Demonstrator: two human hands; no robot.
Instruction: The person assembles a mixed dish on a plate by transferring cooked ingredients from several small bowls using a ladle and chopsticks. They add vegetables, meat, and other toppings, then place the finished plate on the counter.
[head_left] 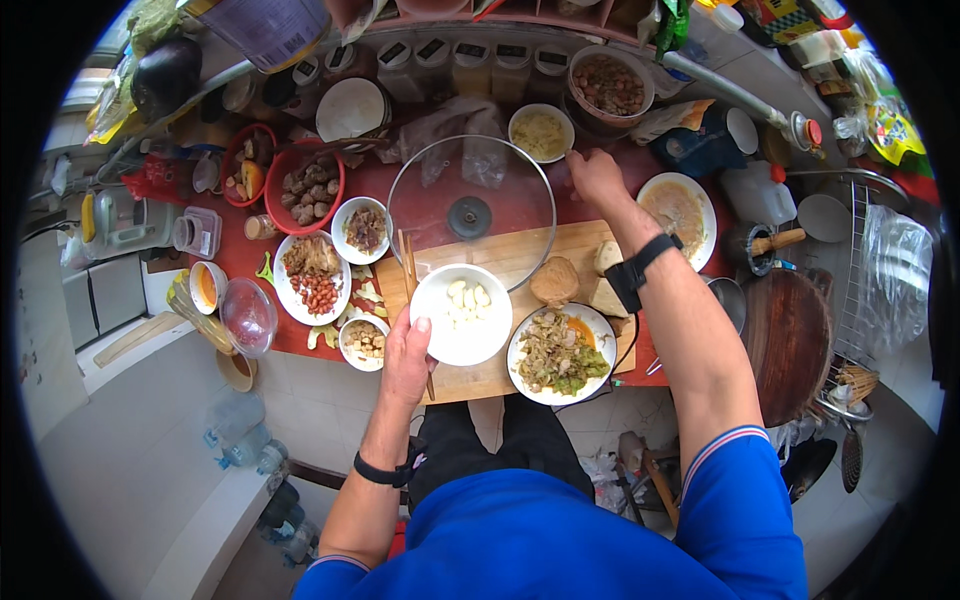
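My left hand [404,362] is closed on the rim of a white bowl [430,325] with peeled garlic cloves [467,302] in it. A pair of chopsticks [407,262] runs behind that hand and the bowl; whether I grip them too is unclear. My right hand [597,180] reaches to the back, beside a small bowl of pale yellow shreds [541,133]. Its fingers are partly hidden and blurred. Left of it, a glass lid [470,217] overlaps the wooden board [388,280]. A plate of cooked greens and meat [563,352] sits at the board's near right, by a round bun [555,282].
Dishes of meat and peanuts [311,277], shredded meat [366,229] and diced food [362,341] stand at left. Red baskets [306,186] lie behind. At right are a plate of pale batter-like food [678,220], a mortar [748,248] and a round wooden board [780,345]. Jars [432,68] line the back.
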